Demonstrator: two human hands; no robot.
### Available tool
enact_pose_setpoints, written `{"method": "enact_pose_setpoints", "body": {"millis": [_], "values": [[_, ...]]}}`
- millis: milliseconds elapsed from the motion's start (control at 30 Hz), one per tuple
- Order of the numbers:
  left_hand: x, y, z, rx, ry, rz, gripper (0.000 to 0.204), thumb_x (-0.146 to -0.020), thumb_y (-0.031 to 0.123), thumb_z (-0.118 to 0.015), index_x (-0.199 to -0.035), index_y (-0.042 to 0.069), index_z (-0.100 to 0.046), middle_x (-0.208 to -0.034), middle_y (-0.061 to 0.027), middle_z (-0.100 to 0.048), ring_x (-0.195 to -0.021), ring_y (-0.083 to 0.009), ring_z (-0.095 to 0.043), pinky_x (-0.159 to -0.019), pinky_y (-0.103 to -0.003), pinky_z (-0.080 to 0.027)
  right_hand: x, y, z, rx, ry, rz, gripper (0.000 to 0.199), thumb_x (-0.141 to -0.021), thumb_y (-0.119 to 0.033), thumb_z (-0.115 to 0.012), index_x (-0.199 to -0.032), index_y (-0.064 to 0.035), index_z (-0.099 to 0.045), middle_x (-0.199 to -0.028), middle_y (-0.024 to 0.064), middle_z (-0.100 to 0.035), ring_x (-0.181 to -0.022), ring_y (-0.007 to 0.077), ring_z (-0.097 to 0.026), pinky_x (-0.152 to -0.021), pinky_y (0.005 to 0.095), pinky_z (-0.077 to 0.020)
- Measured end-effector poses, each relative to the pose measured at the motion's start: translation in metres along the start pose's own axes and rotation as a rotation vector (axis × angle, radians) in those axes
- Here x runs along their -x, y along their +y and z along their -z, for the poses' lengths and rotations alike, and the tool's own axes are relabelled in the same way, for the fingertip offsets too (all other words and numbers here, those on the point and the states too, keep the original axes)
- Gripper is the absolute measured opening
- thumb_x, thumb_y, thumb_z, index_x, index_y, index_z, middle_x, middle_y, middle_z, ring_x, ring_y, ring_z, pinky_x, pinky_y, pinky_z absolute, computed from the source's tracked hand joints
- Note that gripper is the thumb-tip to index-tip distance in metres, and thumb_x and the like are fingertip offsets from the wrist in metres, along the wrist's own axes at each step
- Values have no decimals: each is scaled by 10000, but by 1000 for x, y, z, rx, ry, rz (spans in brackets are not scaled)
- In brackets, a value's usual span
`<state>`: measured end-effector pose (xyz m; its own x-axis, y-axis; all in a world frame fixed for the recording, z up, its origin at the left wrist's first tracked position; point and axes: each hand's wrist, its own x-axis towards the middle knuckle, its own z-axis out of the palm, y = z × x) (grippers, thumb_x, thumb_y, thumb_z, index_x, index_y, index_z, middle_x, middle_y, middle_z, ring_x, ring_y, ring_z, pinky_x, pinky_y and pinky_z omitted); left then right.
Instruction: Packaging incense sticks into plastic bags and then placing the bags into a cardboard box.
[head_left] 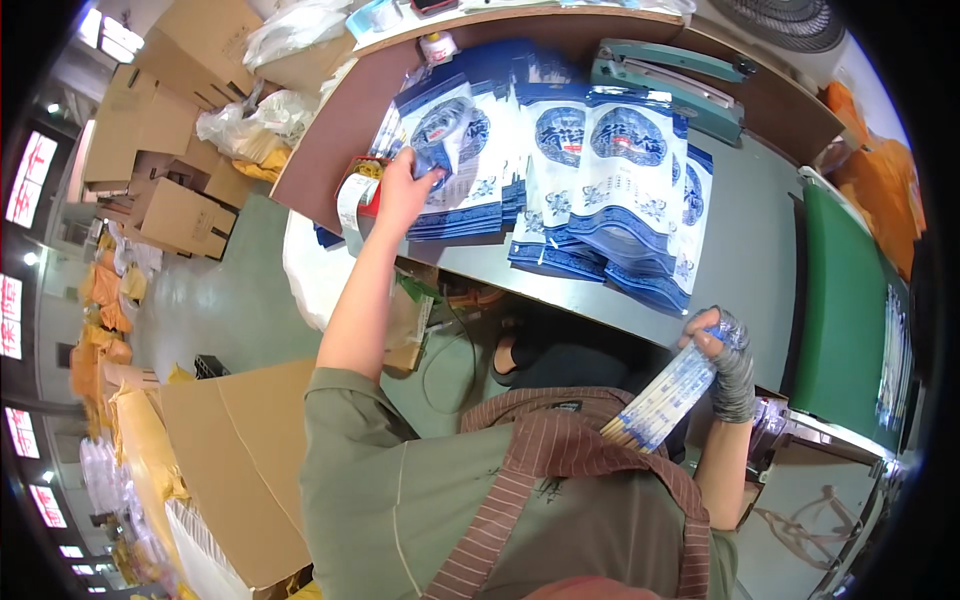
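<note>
1. On the grey counter (745, 215), which a raised brown board (318, 150) edges at the far and left sides: flat pouches, blue and white, in overlapping stacks. One left stack (470, 205); one right stack (625, 190), its layers spread unevenly.
2. At the left stack: one left hand (407, 190), bare, fingers clamped on a single pouch (436, 158), which bends over the stack.
3. Just off the counter's near edge, right side: one right hand (716, 350), in grey wrapping, fingers closed round a bundle (668, 402) of narrow blue-and-white strips with tan ends, slanting down toward the apron (560, 445).
4. At the counter's far side: one small white bottle (438, 47); one long teal device (675, 85), set at an angle, right of the pouches.
5. At the counter's left corner: one white roll (353, 200), beside a red container (368, 192).
6. Right of the counter: one green surface (845, 310), bearing slim packets (893, 360) at its outer side.
7. Beyond the counter: one dark round fan (785, 20); orange bags (885, 180) at right.
8. On the left: grey-green floor (240, 280), cardboard boxes (180, 215), crumpled clear plastic (255, 120), one large cardboard panel (235, 460) nearer the person.
</note>
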<state>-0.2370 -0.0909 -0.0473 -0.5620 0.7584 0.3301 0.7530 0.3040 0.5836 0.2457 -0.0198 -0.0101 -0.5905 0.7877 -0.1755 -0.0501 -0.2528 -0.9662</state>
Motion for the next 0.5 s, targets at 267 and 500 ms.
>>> {"method": "enact_pose_setpoints", "body": {"millis": [267, 500], "values": [[17, 203, -49, 57, 327, -504, 177, -848, 24, -526, -1005, 26, -609, -877, -168, -620, -793, -363, -612, -677, -443, -483, 19, 3, 8, -52, 65, 3, 259, -742, -231, -692, -864, -17, -611, -754, 90, -629, -695, 181, -638, -649, 293, -528], [113, 295, -199, 87, -636, -713, 167, -845, 54, -527, -952, -13, -637, -1035, -206, -612, -937, -390, -613, -807, -444, -499, 50, 25, 40, -136, 239, 87, 257, -783, -215, -685, -924, -15, -607, -809, 93, -641, -711, 172, -633, -656, 287, -522]]}}
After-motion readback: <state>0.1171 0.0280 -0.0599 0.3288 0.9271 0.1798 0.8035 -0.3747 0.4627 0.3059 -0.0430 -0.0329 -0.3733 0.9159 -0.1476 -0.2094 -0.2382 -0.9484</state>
